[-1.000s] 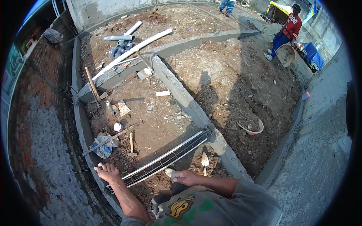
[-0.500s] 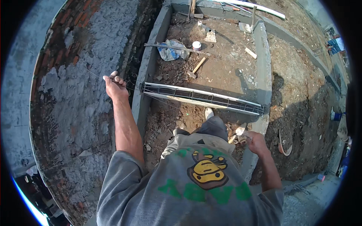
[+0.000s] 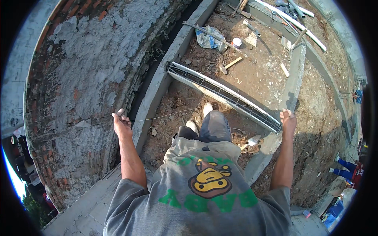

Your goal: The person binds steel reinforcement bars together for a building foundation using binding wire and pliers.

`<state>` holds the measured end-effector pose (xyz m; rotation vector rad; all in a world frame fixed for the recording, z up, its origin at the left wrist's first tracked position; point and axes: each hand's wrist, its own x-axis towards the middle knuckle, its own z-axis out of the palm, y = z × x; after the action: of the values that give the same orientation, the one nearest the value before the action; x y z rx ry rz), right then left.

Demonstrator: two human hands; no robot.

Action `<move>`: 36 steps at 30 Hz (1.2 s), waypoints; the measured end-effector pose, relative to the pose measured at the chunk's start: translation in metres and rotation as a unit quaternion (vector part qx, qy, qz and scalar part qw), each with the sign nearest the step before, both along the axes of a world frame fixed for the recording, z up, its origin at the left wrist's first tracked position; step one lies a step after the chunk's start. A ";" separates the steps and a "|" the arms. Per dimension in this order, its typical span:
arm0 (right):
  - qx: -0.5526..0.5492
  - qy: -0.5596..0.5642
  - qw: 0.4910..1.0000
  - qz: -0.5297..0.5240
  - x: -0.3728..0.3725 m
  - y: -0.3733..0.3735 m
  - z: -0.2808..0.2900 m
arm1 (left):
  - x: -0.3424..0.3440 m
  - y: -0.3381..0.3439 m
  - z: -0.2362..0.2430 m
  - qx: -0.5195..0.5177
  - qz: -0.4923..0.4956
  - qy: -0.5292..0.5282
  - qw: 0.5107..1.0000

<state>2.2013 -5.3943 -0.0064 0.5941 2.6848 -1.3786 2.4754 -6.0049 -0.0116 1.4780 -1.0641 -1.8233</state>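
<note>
A thin wire [image 3: 165, 115] comes out of the closed fingers of my left hand [image 3: 123, 122], held by the rough wall at left. It runs right across the dirt and fades from sight near my shoes. My right hand [image 3: 288, 121] is raised over the right concrete beam, fingertips pinched together; what they hold, if anything, is too small to make out. Between the hands, a rebar cage [image 3: 204, 83] lies between two pale boards [image 3: 220, 98] that span the two concrete beams. Below my right hand, a trowel [image 3: 253, 140] rests on rubble beside the beam.
Concrete beams [image 3: 157, 88] frame the dirt pit where I stand. Farther off lie a hammer [image 3: 232, 64], a white tub [image 3: 236, 42], a crumpled sack [image 3: 208, 38] and a long stick [image 3: 212, 36]. White pipe [image 3: 311, 36] crosses the back. Another person's blue-clad legs [image 3: 346, 173] show at right.
My right hand has risen from beside the trowel to above the right beam, leaving the trowel on the rubble. My view has turned and shifted; the wire now stretches rightward from my left hand.
</note>
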 end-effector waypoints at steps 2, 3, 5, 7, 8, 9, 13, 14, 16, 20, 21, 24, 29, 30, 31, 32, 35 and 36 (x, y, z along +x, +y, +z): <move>-0.020 0.030 0.998 -0.047 -0.032 -0.022 -0.019 | -0.003 -0.002 0.002 -0.034 -0.005 -0.014 0.999; -0.041 0.061 0.992 -0.106 -0.047 -0.036 -0.033 | -0.006 -0.004 0.003 -0.038 0.001 -0.020 0.999; -0.040 0.044 0.991 -0.123 -0.074 -0.066 -0.064 | -0.012 -0.008 -0.001 -0.051 -0.044 -0.070 0.995; -0.153 0.106 0.970 -0.158 -0.099 -0.111 -0.095 | -0.013 -0.017 -0.010 -0.074 -0.040 -0.121 0.989; -0.153 0.104 0.970 -0.159 -0.111 -0.131 -0.107 | -0.019 -0.020 -0.020 -0.081 -0.042 -0.153 0.984; -0.169 0.096 0.970 -0.145 -0.115 -0.150 -0.115 | -0.017 -0.020 -0.025 -0.085 -0.038 -0.191 0.977; -0.187 0.080 0.970 -0.136 -0.146 -0.164 -0.129 | -0.030 -0.018 -0.076 -0.028 -0.043 -0.176 0.983; -0.209 0.089 0.962 -0.150 -0.156 -0.155 -0.118 | -0.036 -0.008 -0.093 0.020 -0.041 -0.170 0.984; -0.204 0.129 0.956 -0.168 -0.190 -0.096 -0.092 | -0.057 0.018 -0.123 0.113 -0.060 -0.167 0.978; -0.140 0.303 0.924 -0.186 -0.252 -0.029 0.058 | -0.068 0.045 -0.168 0.227 -0.079 -0.164 0.957; -0.111 0.362 0.915 -0.139 -0.260 -0.006 0.102 | -0.069 0.045 -0.177 0.227 -0.076 -0.173 0.955; -0.067 0.435 0.896 -0.056 -0.265 0.015 0.237 | -0.054 0.021 -0.214 0.222 -0.199 -0.193 0.935; 0.029 0.435 0.892 0.121 -0.221 -0.145 0.237 | -0.039 -0.030 -0.246 0.177 -0.208 -0.199 0.941; 0.058 0.383 0.912 0.139 -0.211 -0.178 0.211 | -0.044 -0.036 -0.253 0.183 -0.217 -0.197 0.938; 0.079 0.329 0.927 0.164 -0.208 -0.204 0.174 | -0.056 -0.039 -0.265 0.184 -0.217 -0.197 0.938; 0.111 0.273 0.930 0.219 -0.213 -0.214 0.129 | -0.068 -0.037 -0.285 0.188 -0.226 -0.175 0.940; 0.126 0.142 0.920 0.343 -0.236 -0.266 -0.074 | -0.102 -0.027 -0.349 0.160 -0.237 -0.163 0.944; 0.134 0.108 0.916 0.363 -0.240 -0.287 -0.143 | -0.115 -0.022 -0.381 0.169 -0.233 -0.149 0.946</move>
<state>1.9610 -5.6809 -0.1489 -0.5510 2.8018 -0.9077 2.3604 -6.0271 -0.3930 1.8683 -1.3951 -2.2436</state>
